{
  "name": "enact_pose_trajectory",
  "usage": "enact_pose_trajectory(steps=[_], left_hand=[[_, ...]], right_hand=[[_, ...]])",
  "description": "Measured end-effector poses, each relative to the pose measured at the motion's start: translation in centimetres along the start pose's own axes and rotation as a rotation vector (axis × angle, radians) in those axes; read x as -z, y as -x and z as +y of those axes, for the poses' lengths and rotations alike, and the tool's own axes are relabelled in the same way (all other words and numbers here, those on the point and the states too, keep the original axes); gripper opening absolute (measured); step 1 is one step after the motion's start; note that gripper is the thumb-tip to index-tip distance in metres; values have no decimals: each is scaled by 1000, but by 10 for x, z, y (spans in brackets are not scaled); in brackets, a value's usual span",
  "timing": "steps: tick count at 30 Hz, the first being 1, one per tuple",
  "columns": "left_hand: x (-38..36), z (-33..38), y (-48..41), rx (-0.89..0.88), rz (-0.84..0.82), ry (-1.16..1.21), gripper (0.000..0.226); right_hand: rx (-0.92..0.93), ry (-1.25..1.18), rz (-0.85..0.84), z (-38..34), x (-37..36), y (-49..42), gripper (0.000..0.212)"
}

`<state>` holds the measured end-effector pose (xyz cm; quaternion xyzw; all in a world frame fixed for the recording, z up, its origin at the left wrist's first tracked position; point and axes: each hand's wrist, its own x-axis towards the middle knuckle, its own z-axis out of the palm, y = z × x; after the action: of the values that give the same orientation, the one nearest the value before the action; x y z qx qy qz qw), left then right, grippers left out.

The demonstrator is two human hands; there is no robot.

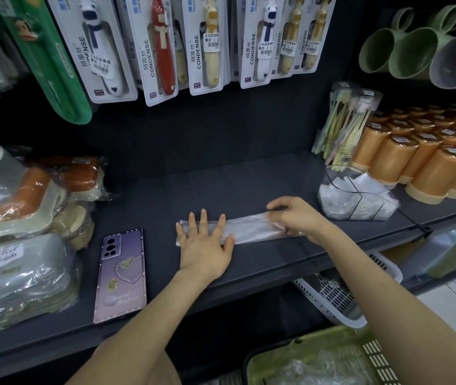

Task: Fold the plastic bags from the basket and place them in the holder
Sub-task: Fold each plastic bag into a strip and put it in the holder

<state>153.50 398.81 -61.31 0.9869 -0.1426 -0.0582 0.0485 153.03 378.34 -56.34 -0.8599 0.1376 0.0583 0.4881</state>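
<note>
A clear plastic bag (249,228), folded into a long narrow strip, lies flat on the dark shelf (249,187). My left hand (206,245) presses its left end down with straight, spread fingers. My right hand (293,216) pinches the strip's right end with curled fingers. Right of that hand stands a clear holder (356,194) with folded bags inside. At the bottom right, a green basket (332,354) below the shelf holds more crumpled clear bags.
A purple phone (121,275) lies face down left of my left hand. Wrapped goods (26,218) pile up at the left. Orange cups (421,162) and a toothbrush pack (343,126) stand behind the holder. Carded toothbrushes (207,43) hang above. A white basket (341,295) sits under the shelf.
</note>
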Motion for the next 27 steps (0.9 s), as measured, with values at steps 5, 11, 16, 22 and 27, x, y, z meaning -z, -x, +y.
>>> enact_pose_trajectory(steps=[5, 11, 16, 22, 27], left_hand=[[1, 1, 1, -3, 14, 17, 60], [0, -1, 1, -5, 3, 20, 61], [-2, -3, 0, -17, 7, 21, 60], [0, -6, -4, -42, -30, 9, 60], [11, -24, -18, -192, -109, 29, 60]], right_hand=[[530, 574, 454, 10, -27, 8, 37], [370, 960, -11, 30, -57, 16, 78], [136, 961, 45, 59, -2, 25, 50], [159, 855, 322, 49, 8, 24, 48], [22, 869, 309, 38, 19, 38, 32]])
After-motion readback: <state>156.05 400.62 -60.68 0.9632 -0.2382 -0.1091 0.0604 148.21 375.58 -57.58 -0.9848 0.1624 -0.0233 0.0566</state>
